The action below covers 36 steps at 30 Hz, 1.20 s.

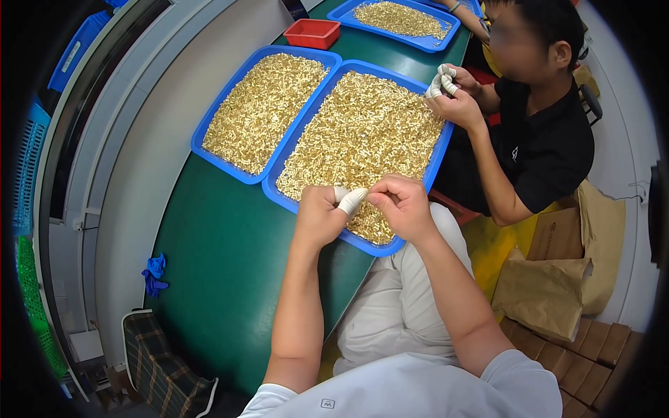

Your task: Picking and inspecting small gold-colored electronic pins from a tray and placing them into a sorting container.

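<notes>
My left hand (pixel 323 214) wears white finger cots (pixel 352 200) on its thumb and a finger, and its fingers are closed. Opposite it, my right hand (pixel 404 209) has bare fingers pinched together at the tip of the left hand's covered digits. Whatever lies between the fingertips is too small or hidden to make out. Both hands are over the near end of a blue tray (pixel 274 188) spread with many small gold-coloured metal pieces (pixel 362 129). A second blue tray (pixel 197 141) of similar pieces stands against it on the left.
A red bin (pixel 311 33) and another blue tray (pixel 432 47) are farther along the green table (pixel 209 223). A co-worker (pixel 536 132) with white finger cots sits at the right. Crumpled blue gloves (pixel 155 275) lie at the left edge; paper bags and cartons (pixel 550 285) stand at right.
</notes>
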Available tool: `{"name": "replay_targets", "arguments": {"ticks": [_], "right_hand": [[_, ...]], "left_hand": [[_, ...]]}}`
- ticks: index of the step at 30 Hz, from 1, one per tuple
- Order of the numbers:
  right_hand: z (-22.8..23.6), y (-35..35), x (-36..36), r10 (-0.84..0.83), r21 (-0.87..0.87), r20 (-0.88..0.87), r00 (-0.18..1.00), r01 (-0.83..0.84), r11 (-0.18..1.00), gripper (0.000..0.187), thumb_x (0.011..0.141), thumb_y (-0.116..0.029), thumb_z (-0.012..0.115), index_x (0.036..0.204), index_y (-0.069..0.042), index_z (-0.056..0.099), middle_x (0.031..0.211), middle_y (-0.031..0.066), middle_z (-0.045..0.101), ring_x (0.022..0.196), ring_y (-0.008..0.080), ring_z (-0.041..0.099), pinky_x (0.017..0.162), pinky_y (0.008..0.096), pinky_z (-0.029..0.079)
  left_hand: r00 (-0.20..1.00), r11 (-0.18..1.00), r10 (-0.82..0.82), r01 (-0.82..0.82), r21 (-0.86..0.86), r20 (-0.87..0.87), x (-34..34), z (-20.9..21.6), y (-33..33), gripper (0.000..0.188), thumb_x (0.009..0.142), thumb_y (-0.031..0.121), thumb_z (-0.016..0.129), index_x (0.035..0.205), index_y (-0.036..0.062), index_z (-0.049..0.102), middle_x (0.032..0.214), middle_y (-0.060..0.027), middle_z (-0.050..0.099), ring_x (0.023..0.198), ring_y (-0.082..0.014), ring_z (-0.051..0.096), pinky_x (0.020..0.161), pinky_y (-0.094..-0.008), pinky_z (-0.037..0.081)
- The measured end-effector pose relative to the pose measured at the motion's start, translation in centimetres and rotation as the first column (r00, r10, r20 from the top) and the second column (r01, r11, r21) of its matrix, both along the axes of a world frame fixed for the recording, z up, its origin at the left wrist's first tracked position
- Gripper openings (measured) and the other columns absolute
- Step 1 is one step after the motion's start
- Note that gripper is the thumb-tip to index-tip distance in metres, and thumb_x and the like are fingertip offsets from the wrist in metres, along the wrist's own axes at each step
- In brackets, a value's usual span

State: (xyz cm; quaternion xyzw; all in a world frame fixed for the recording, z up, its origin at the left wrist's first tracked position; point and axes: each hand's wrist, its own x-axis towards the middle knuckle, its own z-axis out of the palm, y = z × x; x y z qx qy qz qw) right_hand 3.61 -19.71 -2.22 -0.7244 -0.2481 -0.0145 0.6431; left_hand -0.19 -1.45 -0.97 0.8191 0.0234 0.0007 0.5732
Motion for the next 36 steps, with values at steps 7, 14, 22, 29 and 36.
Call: {"name": "replay_targets", "arguments": {"ticks": [7,14,22,29,36], "right_hand": [[-0.1,0.0,-0.3,-0.076,-0.004,-0.085,0.993,0.076,0.997,0.014,0.093,-0.01,0.067,0.085,0.001,0.066,0.069,0.0016,0.058,0.063,0.0065,0.05,0.055,0.0232,0.039],[-1.6,-0.1,0.0,-0.141,0.142,-0.187,0.972,0.169,0.975,0.024,0.099,-0.02,0.063,0.088,0.001,0.066,0.072,-0.0015,0.06,0.062,0.0032,0.047,0.056,0.0206,0.039],[-1.2,0.0,-0.2,-0.132,0.123,-0.245,0.96,0.166,0.979,0.022,0.098,-0.02,0.064,0.09,0.001,0.066,0.073,-0.0031,0.059,0.065,0.0024,0.048,0.058,0.0197,0.039],[-1.6,-0.2,-0.1,-0.113,0.159,-0.252,0.961,0.156,0.975,0.022,0.098,-0.02,0.064,0.09,0.0,0.066,0.074,-0.0023,0.059,0.065,0.0032,0.05,0.058,0.0201,0.04],[-1.2,-0.4,-0.2,-0.067,0.171,-0.195,0.979,0.101,0.98,0.021,0.098,-0.018,0.063,0.088,0.0,0.065,0.073,-0.0019,0.059,0.065,0.0034,0.049,0.058,0.0204,0.04]], "left_hand": [[0.999,0.992,0.016,-0.012,-0.122,0.03,0.3,0.0,-1.0,0.031,0.096,0.026,0.067,0.08,-0.0006,0.071,0.066,-0.0019,0.064,0.061,-0.007,0.055,0.055,-0.0259,0.043],[0.946,0.838,-0.077,-0.11,0.534,0.316,0.2,1.4,-1.6,0.022,0.079,0.016,0.079,0.096,0.0037,0.073,0.085,-0.0118,0.065,0.079,-0.0273,0.062,0.068,-0.0364,0.05],[0.972,0.919,0.011,-0.102,0.382,0.235,0.4,0.0,-1.2,0.012,0.077,0.002,0.078,0.087,0.0041,0.073,0.077,-0.008,0.065,0.068,-0.0201,0.061,0.063,-0.0321,0.047],[0.97,0.942,0.218,-0.18,-0.282,0.109,0.2,0.4,-1.0,0.014,0.08,-0.006,0.075,0.092,-0.0012,0.072,0.095,-0.0056,0.072,0.081,-0.0117,0.066,0.074,-0.025,0.053],[0.975,0.846,0.182,-0.088,-0.525,0.13,0.0,0.9,-1.6,0.017,0.08,-0.01,0.073,0.095,-0.0015,0.072,0.096,-0.0106,0.072,0.089,-0.0168,0.069,0.082,-0.028,0.056]]}}
